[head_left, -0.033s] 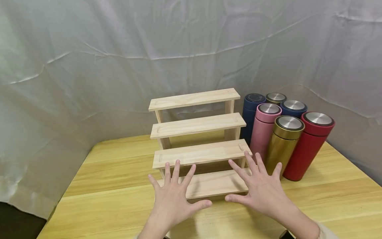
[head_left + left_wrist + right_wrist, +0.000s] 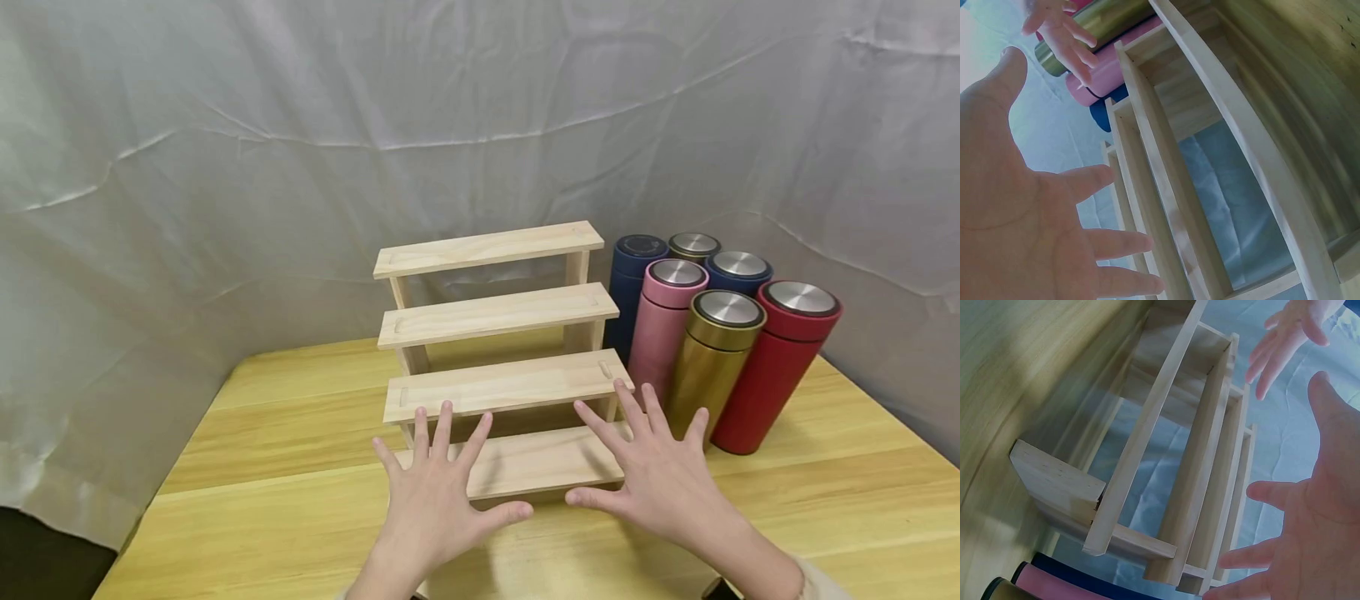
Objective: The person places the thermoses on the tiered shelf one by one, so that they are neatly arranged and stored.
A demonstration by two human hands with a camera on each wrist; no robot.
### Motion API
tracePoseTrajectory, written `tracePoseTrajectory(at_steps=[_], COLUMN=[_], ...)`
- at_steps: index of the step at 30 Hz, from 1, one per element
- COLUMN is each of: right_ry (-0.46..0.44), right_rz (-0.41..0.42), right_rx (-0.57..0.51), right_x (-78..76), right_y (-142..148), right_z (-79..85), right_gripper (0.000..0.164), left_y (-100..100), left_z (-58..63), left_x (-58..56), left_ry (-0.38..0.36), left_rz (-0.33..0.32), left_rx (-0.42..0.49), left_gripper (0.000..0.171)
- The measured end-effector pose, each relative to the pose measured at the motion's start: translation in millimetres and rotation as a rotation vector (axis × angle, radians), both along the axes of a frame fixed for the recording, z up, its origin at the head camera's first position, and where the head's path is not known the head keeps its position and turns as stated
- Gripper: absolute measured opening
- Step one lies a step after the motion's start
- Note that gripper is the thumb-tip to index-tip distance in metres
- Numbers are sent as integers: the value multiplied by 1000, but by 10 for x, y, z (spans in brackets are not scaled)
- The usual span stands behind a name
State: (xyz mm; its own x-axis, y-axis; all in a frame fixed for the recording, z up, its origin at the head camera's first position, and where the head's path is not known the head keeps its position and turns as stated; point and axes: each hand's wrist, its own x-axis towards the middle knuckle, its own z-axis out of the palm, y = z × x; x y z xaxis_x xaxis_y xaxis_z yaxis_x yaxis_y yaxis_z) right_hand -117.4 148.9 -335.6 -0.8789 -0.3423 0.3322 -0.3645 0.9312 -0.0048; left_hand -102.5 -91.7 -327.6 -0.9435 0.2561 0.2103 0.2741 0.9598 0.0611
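Note:
Both hands are held up with fingers straight and spread, and neither holds anything. In the head view my left hand (image 2: 431,512) is in front of the left part of a stepped wooden shelf (image 2: 498,314), hiding some of its lowest board. My right hand (image 2: 663,479) is before the shelf's right end, overlapping the foot of a gold thermos bottle (image 2: 701,379). Both wrist views show the palms, with a gap between the fingers and the wooden shelf (image 2: 1166,169). The shelf has several narrow boards rising toward the back.
Right of the shelf several thermos bottles stand upright close together: red (image 2: 776,375), pink (image 2: 660,342), dark blue (image 2: 628,292), another blue one (image 2: 738,273) and one partly hidden (image 2: 693,244). A grey cloth (image 2: 450,125) hangs behind the wooden table (image 2: 285,517).

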Motion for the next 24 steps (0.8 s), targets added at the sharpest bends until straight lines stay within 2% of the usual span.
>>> tracePoseTrajectory(at_steps=[11, 18, 24], right_ry=[34, 37, 15], right_rz=[19, 28, 34], right_rx=[-13, -30, -43], right_x=[-5, 1, 14], right_y=[10, 21, 26], right_z=[-7, 10, 31], right_gripper=[85, 82, 80], left_y=[5, -8, -28], left_z=[-15, -49, -70], left_x=[-9, -15, -24], left_ry=[37, 51, 91], left_rz=[-24, -46, -69], left_rx=[8, 66, 116], left_gripper=[93, 92, 90])
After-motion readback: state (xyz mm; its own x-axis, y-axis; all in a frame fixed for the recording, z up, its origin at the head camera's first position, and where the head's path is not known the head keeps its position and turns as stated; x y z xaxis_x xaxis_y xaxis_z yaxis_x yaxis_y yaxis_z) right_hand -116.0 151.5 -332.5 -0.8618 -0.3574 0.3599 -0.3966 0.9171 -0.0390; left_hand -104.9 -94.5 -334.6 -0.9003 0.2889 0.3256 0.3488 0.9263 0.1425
